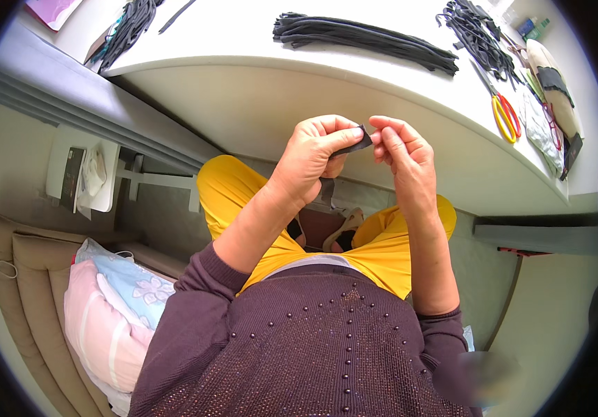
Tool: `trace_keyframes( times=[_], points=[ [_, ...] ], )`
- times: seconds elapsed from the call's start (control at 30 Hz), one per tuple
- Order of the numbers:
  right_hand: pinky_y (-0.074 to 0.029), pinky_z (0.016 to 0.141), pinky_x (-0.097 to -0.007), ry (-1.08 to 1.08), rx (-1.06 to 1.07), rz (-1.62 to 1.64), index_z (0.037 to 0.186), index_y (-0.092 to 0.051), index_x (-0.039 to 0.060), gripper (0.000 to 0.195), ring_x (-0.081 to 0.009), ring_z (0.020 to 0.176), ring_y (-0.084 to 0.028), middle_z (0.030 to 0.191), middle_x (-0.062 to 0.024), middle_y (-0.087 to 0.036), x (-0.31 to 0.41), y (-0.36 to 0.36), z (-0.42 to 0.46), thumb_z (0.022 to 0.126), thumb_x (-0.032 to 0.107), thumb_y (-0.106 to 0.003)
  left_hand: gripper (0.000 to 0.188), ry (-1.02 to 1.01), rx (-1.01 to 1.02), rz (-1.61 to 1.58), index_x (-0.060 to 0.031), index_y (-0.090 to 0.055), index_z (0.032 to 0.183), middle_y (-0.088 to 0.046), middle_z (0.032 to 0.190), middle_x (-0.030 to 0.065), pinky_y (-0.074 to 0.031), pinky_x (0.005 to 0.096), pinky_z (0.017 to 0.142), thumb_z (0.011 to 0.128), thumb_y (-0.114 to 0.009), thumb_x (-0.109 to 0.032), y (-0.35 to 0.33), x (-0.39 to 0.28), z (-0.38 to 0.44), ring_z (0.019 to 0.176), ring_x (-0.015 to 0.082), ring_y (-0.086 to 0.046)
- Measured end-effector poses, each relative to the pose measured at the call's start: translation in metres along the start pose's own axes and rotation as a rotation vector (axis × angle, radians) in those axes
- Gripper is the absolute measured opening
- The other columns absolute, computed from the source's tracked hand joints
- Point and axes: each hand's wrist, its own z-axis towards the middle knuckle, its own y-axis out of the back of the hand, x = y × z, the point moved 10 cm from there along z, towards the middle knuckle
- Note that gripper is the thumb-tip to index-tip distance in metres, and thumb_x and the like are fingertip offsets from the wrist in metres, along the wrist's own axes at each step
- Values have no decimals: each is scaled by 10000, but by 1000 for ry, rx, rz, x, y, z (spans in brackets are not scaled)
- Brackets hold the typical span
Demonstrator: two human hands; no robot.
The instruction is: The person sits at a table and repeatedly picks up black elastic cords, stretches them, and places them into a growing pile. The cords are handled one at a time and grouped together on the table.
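My left hand (312, 151) pinches a black fabric strip (352, 147) between thumb and index finger. One end of the strip points towards my right hand, and a dark length hangs below my left palm. My right hand (404, 151) is just beside that end, its thumb and index finger close together; whether they hold a thread or the strip's tip cannot be told. Both hands are above my lap, in front of the white table's edge. On the table (236, 44) lies a long bundle of black fabric strips (364, 41).
Scissors with yellow and red handles (506, 117) lie near the table's right edge, below a tangled pile of black strips (479, 39). Another black bundle (129, 31) lies at the left. A beige padded seat (33, 260) holds folded bedding (116, 313).
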Motion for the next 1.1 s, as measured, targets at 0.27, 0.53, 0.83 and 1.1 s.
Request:
trace_keyframes(
  times=[0.27, 0.53, 0.83, 1.1],
  points=[
    [-465, 767, -188, 113, 145, -178, 1112, -648, 2, 257, -72, 862, -574, 948, -21, -634, 5, -14, -3, 859, 43, -664, 104, 80, 40, -68, -63, -604, 830, -405, 538, -67, -194, 188, 389, 892, -621, -145, -4, 11, -2, 403, 16, -279],
    [-449, 718, -193, 194, 103, -226, 1037, -698, 12, 208, -77, 807, -561, 875, -27, -618, 14, -13, -4, 831, 30, -691, 109, 19, 37, -29, -56, -607, 836, -453, 581, -52, -198, 182, 396, 892, -621, -148, -3, 9, -4, 422, 13, -296],
    [-374, 620, -183, 251, -54, -343, 957, -693, 19, 115, -38, 708, -483, 786, 30, -580, 34, 18, 2, 890, 96, -639, 112, 43, 138, 114, -24, -660, 921, -611, 675, 10, -366, 162, 480, 879, -630, -123, 0, 9, -3, 525, 43, -482],
    [-369, 644, -183, 328, -293, -298, 980, -696, 24, 166, -40, 702, -458, 785, 38, -593, 55, 85, -1, 902, 158, -637, 80, 72, 91, 208, -33, -674, 893, -627, 686, 9, -401, 184, 511, 861, -648, -101, 44, 22, -10, 557, 52, -514]
  ],
)
